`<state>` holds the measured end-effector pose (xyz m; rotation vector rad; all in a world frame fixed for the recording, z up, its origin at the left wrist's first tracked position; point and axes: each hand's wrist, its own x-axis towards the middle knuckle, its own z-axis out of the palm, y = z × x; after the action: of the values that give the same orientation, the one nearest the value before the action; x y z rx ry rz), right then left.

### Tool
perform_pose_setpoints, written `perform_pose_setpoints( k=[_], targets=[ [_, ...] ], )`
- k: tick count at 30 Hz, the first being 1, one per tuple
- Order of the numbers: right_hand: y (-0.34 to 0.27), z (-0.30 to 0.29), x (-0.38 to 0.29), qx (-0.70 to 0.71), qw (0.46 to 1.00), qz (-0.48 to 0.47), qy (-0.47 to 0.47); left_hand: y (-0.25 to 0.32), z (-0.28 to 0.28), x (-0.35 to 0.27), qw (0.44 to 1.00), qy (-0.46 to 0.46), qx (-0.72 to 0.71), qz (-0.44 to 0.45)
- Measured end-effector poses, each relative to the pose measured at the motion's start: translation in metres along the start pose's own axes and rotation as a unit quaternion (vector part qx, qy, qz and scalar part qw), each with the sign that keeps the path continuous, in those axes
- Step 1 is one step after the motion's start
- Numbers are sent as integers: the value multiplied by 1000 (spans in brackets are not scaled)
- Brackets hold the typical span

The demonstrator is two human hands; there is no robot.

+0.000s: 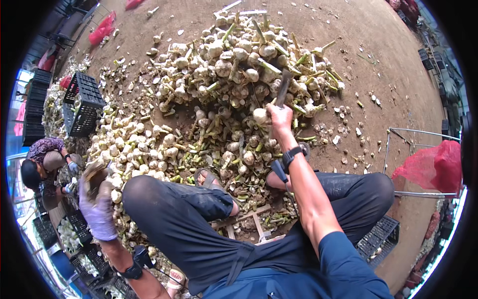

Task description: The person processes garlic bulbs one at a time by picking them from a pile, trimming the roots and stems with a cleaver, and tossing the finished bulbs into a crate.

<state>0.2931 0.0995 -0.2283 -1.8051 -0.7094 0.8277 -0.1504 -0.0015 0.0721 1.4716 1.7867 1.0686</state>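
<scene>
My right hand (280, 117) is bare and closed around a knife, whose dark, broad blade (284, 88) points away from me over the pile of garlic bulbs with cut stems (239, 54). A pale garlic bulb (261, 116) lies against the left side of that hand; whether the fingers grip it too is unclear. At the left, by my knee, my left hand (98, 202) wears a lavender glove with a soiled brown palm. Its fingers are spread and slightly blurred, with no bulb visible in it. Trimmed bulbs (119, 144) lie just beyond it.
Cut stems and peelings (213, 138) cover the ground around my sandalled feet. A black plastic crate (83, 105) stands tilted at the left, near a crouching co-worker (44, 160). Another crate (379, 239) is behind my right knee, and a red mesh bag (433, 168) hangs on a metal frame.
</scene>
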Motion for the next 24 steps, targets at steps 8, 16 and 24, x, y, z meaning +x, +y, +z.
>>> perform_pose_setpoints(
  k=[8, 16, 24],
  targets=[
    [-119, 14, -118, 624, 674, 288, -271, 74, 106, -15, 934, -195, 177, 242],
    [-193, -7, -214, 603, 654, 361, -279, 51, 147, -33, 877, -346, -330, 48],
    [-175, -52, -212, 37, 943, -305, -132, 41, 153, -38, 881, -302, -354, 89]
  ],
)
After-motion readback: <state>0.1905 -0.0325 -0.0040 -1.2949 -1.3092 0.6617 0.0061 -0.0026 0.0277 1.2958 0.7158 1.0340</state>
